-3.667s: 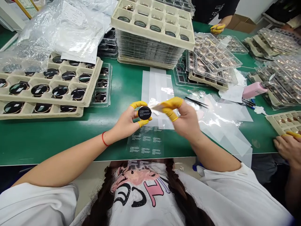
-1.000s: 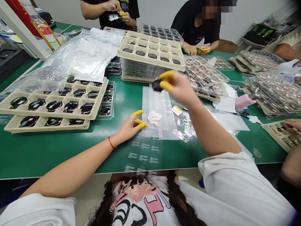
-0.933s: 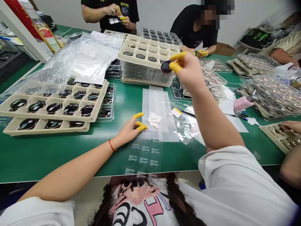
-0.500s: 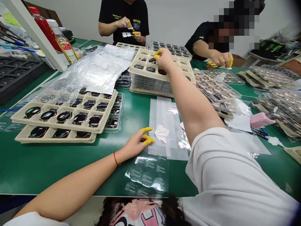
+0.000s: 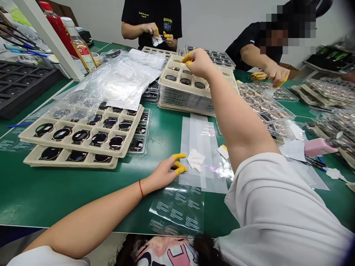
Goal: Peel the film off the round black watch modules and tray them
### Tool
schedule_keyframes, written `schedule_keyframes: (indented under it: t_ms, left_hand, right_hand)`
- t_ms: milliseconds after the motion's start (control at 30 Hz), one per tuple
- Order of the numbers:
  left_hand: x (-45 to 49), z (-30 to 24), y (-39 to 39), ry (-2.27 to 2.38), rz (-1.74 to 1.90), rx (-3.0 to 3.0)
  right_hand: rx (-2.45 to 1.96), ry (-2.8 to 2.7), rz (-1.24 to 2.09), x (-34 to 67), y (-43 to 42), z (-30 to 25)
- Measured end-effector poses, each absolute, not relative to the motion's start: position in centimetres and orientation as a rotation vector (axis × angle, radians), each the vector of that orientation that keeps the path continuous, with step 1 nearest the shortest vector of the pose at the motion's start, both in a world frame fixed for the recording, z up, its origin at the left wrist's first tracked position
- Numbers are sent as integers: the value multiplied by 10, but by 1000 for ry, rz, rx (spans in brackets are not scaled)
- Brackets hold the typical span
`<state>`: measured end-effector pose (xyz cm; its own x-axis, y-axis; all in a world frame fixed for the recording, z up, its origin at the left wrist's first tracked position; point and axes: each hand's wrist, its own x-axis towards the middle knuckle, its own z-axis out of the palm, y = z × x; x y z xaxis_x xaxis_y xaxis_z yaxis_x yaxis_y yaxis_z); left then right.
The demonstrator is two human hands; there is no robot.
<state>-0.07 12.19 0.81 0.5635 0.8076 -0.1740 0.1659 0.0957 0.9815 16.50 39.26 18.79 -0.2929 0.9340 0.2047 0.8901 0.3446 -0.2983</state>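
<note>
- Hands: well apart; the left hand [image 5: 163, 173] lies low on the near part of the green table [image 5: 55, 199], its fingers loosely curled around nothing visible; the right hand [image 5: 199, 62] reaches far forward, with its fingertips pinched together at the top pulp tray [image 5: 168, 72]; whether they grip anything, I cannot tell
- Fingers: yellow finger cots [image 5: 179, 170] cover the fingertips of both hands; a red string bracelet [image 5: 141, 188] circles the left wrist
- Round black pieces: they sit in the top pulp tray [image 5: 185, 81] on a tall stack of clear blister trays [image 5: 184, 103], directly below the right hand; more fill the two overlapping pulp trays [image 5: 74, 148] at left centre
- Around the left hand: a white wipe [image 5: 196, 160] lies on a translucent film sheet [image 5: 203, 144], just beside the fingertips; a printed clear sheet [image 5: 177, 210] lies nearer the table edge; a small paper slip [image 5: 223, 151] sits to the right
- Upper left: a crumpled clear plastic bag [image 5: 116, 81], an amber bottle [image 5: 83, 53] and a black tray [image 5: 19, 85]
- Right side: a pink bottle [image 5: 318, 147] beside stacked blister trays [image 5: 266, 105]
- Far side: two co-workers [image 5: 151, 22] [image 5: 255, 48] stand across the table, each working with their own hands [image 5: 161, 37] [image 5: 276, 75]
</note>
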Motion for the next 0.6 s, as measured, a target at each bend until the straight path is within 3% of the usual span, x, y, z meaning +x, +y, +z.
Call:
schedule_keyframes:
  t_ms: [433, 600]
  left_hand:
    - [-1, 7, 125, 899, 592, 1466]
    - [-2, 8, 125, 897, 600, 1456]
  right_hand:
    - [-1763, -1941, 7, 165, 418, 182]
    - [-2119, -1906, 44, 209, 409, 196]
